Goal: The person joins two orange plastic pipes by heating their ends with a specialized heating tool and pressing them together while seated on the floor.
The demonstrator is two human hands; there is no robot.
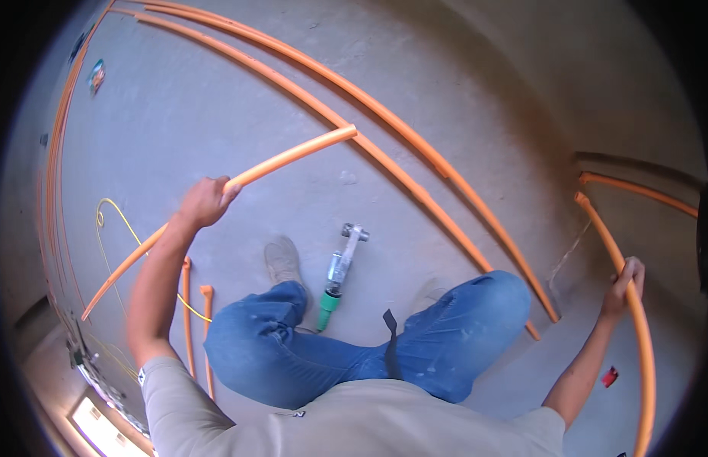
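Over the concrete floor (217,114), left hand (205,202) grips one orange pipe (293,156), right hand (624,286) clasps another pipe (642,343); tool (340,270) between knees.

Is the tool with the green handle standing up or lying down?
Lying down. The green-handled tool lies flat on the concrete floor between the person's knees, its metal head pointing away, and neither hand touches it.

Single head-worn fisheye view, looking steeply down past bent knees in blue jeans (354,350) onto a concrete floor (217,114), close to the body; straight orange pipes (384,122) bowed toward the dark rim.
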